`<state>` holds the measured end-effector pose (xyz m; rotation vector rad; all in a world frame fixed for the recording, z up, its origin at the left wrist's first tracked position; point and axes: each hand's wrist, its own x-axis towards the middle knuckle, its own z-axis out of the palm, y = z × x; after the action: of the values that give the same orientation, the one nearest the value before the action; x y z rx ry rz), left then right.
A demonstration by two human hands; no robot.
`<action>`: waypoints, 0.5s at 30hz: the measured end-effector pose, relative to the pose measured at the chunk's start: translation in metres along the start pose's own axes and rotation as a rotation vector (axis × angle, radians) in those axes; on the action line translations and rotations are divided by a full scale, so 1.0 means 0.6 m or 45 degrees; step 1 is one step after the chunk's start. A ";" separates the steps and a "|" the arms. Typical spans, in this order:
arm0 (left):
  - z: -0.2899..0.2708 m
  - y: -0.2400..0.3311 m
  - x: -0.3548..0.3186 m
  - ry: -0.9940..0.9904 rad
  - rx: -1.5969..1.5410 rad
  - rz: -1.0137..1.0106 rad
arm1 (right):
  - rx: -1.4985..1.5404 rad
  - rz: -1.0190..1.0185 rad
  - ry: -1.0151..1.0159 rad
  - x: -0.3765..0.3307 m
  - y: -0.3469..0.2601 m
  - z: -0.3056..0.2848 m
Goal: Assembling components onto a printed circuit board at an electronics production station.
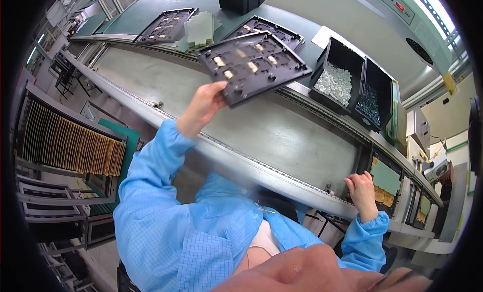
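- Left hand [204,105] gripped the near-left corner of the black tray [253,64], held tilted above the conveyor [282,136].
- Tray's long axis ran up-right, away from the hand.
- Right hand [361,187] was well apart, fingers curled at the conveyor's end, holding nothing visible.

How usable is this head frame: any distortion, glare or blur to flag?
Head view: strong fisheye bends the conveyor rail and blackens the corners; ceiling light glares at upper right; a blurred skin-toned shape fills the bottom edge; the black tray in the left hand is sharp, as is the right hand.
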<state>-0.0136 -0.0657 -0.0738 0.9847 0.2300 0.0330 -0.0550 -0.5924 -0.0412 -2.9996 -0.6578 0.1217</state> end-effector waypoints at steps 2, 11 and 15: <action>-0.012 0.014 -0.073 -0.017 0.085 0.009 | 0.155 -0.108 0.136 0.024 -0.028 -0.007; -0.090 0.054 -0.233 -0.254 0.294 -0.223 | 1.554 0.005 -0.040 0.146 -0.165 0.043; -0.046 0.029 -0.182 -0.443 0.306 -0.429 | 2.140 0.343 -0.330 0.167 -0.172 0.059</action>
<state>-0.1245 -0.0481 -0.0547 1.1607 0.0769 -0.4798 -0.0104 -0.4549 -0.0743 -1.3976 0.0040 0.6637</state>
